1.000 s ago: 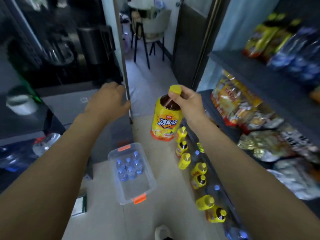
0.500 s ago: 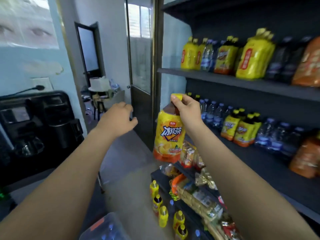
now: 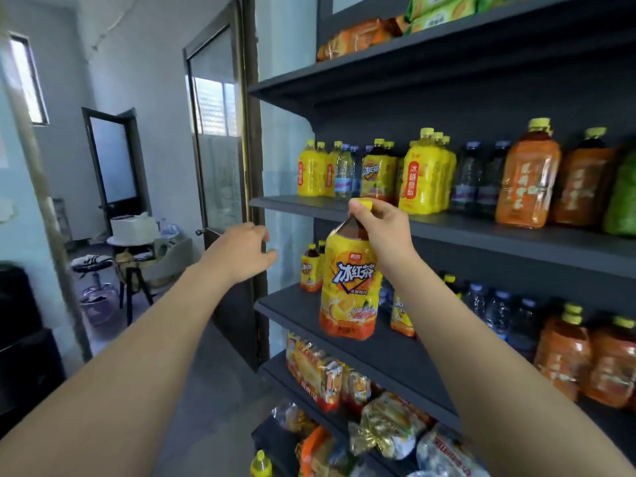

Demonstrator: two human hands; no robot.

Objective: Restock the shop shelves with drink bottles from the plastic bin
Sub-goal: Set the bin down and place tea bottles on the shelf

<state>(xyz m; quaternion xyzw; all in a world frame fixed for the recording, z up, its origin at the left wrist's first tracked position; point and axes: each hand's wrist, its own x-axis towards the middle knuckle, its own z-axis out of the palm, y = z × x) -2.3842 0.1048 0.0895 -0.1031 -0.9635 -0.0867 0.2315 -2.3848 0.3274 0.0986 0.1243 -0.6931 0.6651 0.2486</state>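
My right hand grips a large iced tea bottle by its yellow cap and neck. The bottle has a yellow and orange label and hangs upright in front of the middle shelf, its base just above the shelf's front edge. My left hand is raised to the left of the bottle, empty, with loosely curled fingers, near the shelf unit's left end. The plastic bin is out of view.
The upper drink shelf carries several yellow, orange and clear bottles. Two small tea bottles stand at the back of the middle shelf. Snack packs fill the lower shelves. A glass door stands left of the shelving.
My view has risen from the floor and bin up to the shelves. The bottle in my right hand has moved closer to the middle shelf. My left hand stays raised and empty.
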